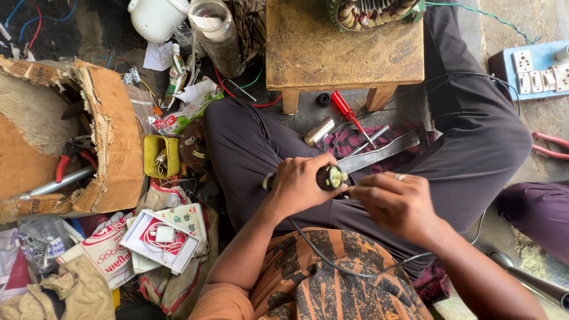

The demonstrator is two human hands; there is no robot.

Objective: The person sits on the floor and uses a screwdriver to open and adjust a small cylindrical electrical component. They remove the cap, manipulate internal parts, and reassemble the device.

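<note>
Hands meet over lap, left hand [298,185] wrapped tight round a black cylindrical tool [328,177], right hand [396,203] pinching at its brass-coloured tip.

Wooden stool [344,50] sits ahead between the knees, torn cardboard box [106,136] well off to the left. Flat metal blade [382,153] and red-handled screwdriver [349,114] lie just beyond the tool. Tool's tip protrudes from the left fist toward the right fingertips [354,191]; a black cable [332,261] trails across the lap.
</note>
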